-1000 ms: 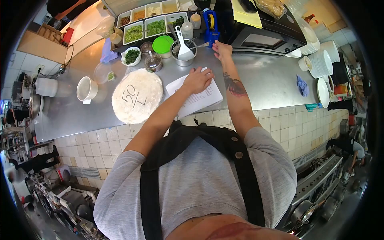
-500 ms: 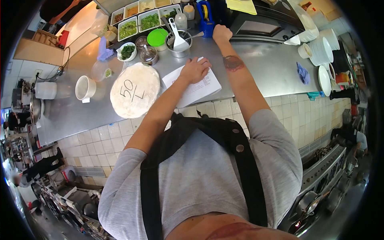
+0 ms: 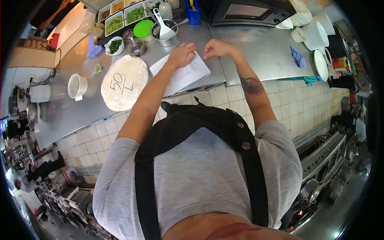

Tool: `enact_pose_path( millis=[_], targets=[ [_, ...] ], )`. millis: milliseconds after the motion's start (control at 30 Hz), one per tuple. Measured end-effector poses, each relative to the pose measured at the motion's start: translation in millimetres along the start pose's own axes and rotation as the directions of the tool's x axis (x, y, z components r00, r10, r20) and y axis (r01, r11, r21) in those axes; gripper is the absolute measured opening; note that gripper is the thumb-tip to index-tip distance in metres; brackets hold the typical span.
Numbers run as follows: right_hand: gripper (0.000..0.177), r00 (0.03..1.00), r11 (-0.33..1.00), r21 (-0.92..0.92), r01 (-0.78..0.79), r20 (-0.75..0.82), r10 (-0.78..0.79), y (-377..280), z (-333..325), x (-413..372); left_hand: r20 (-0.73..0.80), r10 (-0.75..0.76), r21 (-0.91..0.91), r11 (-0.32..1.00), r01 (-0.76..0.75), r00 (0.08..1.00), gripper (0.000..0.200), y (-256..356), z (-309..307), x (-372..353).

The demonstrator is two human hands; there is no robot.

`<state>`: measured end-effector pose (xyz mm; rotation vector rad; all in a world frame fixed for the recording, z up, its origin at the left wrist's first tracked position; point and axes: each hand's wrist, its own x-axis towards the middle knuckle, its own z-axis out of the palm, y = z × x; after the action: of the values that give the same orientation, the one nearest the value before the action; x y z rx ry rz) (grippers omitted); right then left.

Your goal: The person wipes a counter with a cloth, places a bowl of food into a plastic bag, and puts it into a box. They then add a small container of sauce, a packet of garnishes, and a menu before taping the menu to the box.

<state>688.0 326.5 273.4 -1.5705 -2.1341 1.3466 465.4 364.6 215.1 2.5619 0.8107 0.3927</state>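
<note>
My left hand lies over the upper edge of a printed sheaf of paper, its fingers bent a little and resting on it. Just right of the paper, my right hand is raised with fingertips pinched together; whatever they hold, if anything, is too small to make out. Beyond both hands stands a blue tape dispenser. To the left of the paper is a pale, floury-looking round disc marked "50/L", apparently in clear plastic.
A metal pot holds a white rice paddle and other utensils. Nearby are a green-lidded tub, a bowl of greens and trays of chopped vegetables. A black oven and stacked white bowls stand at right.
My right hand has moved from beside the tape dispenser back toward the paper, now pinched. My left hand stays on the paper, its fingers less spread. The view has shifted slightly.
</note>
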Motion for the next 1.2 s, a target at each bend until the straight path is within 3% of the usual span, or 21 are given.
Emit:
enact_pose_path(
  millis=[133,233,333,833,933,1033,1133,1200],
  targets=[
    [0.021,1.0,0.994,-0.106,-0.016,-0.002,0.016,-3,4,9,0.067,-0.048,0.002,0.999,0.048,0.997,0.031,8,-7,2],
    [0.019,1.0,0.996,-0.089,-0.028,-0.007,0.027,-2,7,17,0.052,-0.038,0.016,0.999,0.038,0.998,0.038,7,-5,2],
    [0.017,0.999,0.982,-0.189,-0.027,-0.03,0.022,11,8,27,0.048,-0.038,0.059,0.998,0.035,0.998,0.036,15,-9,0],
    [0.018,0.953,0.952,0.227,-0.204,0.269,0.14,65,18,61,0.066,-0.014,0.05,0.999,0.01,0.998,0.035,11,-9,-1],
    [0.02,0.917,0.947,0.102,-0.305,0.299,0.263,46,20,61,0.063,0.003,0.074,0.997,-0.008,0.998,0.034,8,-7,-1],
    [0.024,0.905,0.933,0.109,-0.344,0.305,0.298,40,19,54,0.061,-0.014,0.073,0.997,0.01,0.998,0.036,15,-11,0],
    [0.026,0.936,0.909,0.266,-0.319,0.238,0.259,54,29,53,0.055,-0.011,0.087,0.996,0.006,0.998,0.04,15,-10,1],
    [0.025,0.936,0.9,0.268,-0.344,0.176,0.305,47,34,49,0.072,-0.019,0.075,0.997,0.014,0.997,0.037,16,-11,1]
  ],
)
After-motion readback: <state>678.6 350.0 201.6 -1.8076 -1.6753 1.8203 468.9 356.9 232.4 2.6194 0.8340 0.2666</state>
